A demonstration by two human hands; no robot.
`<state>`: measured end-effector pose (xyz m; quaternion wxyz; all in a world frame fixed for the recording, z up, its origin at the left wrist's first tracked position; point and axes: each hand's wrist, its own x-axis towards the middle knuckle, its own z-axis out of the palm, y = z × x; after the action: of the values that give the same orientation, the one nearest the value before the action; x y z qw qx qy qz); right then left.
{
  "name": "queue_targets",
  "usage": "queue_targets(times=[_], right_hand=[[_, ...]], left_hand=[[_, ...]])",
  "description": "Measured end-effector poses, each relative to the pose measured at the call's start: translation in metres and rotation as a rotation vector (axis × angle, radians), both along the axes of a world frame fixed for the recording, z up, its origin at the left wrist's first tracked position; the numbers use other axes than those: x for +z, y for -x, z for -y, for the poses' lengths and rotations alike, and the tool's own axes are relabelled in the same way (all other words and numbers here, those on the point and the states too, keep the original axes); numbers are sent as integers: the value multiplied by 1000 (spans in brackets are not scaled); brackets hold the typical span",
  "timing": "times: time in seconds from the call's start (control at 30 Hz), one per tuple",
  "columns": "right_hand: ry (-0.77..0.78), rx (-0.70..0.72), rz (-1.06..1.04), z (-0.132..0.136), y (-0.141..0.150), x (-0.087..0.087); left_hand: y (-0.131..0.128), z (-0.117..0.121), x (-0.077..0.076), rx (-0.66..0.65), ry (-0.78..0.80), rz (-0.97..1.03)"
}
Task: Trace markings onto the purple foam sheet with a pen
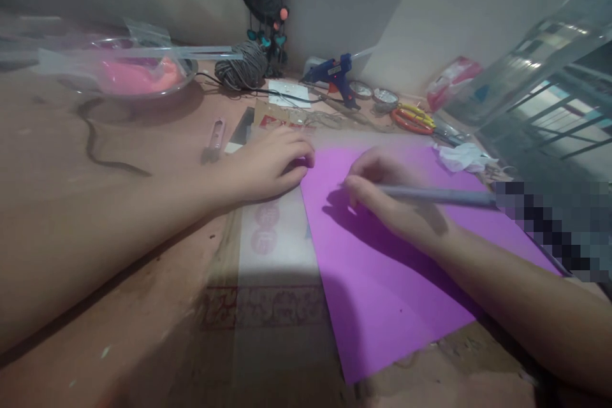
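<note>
A sheet of purple paper [382, 299] lies at a slant on a flat piece of printed board with red markings [282, 306]. My left hand [277, 162] rests at the paper's upper left edge, its fingers loosely bent and the thumb apart from them. Over the upper part of the sheet, my right hand [382, 188] is closed around a slim grey pencil [444, 196]. The pencil's tip points left and its back end extends to the right. Whether the tip touches the paper is blurred.
Along the wall are a bowl with pink material [138, 80], a grey yarn ball [241, 65], a blue glue gun [337, 73] and orange-and-yellow scissors [414, 120]. A pink cutter [217, 135] lies beyond my left forearm. Crumpled white tissue [463, 157] borders the paper; a transparent container [535, 76] stands right.
</note>
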<state>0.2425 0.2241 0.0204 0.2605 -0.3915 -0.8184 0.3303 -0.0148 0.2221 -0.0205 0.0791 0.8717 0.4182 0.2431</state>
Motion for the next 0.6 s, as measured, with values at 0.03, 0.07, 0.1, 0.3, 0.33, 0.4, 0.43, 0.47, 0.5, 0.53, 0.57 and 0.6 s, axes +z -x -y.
queue_targets(times=[0.03,0.07,0.1,0.3,0.33,0.4,0.43,0.47,0.5,0.53,0.57,0.6], right_hand=[[-118,-15,37,-7,-4,4],[-251,-37,89,-15,-8,7],[-371,-66,158,-24,-12,9],[-523,-54,625,-61,-29,2],[-521,-41,637,-64,-30,-1],[-505,-45,604,-67,-32,-4],[-490,-63,563,-66,-32,-4],[-456,-80,511,-64,-31,-3],[-399,-87,444,-60,-30,-1],[-317,-74,366,-55,-27,1],[-212,-34,295,-48,-25,4],[-95,41,229,-39,-22,8]], left_hand=[[0,0,0,-3,2,1],[0,0,1,-5,2,-1],[0,0,1,-7,1,-4],[3,0,-3,-17,-1,-13],[3,0,-3,-27,1,-15],[4,-1,-4,-61,7,-25],[4,-2,-5,-80,12,-32],[4,-2,-5,-95,18,-36],[4,-2,-5,-105,25,-37],[3,-2,-5,-110,33,-38],[3,-2,-4,-112,39,-39],[3,-2,-4,-111,41,-39]])
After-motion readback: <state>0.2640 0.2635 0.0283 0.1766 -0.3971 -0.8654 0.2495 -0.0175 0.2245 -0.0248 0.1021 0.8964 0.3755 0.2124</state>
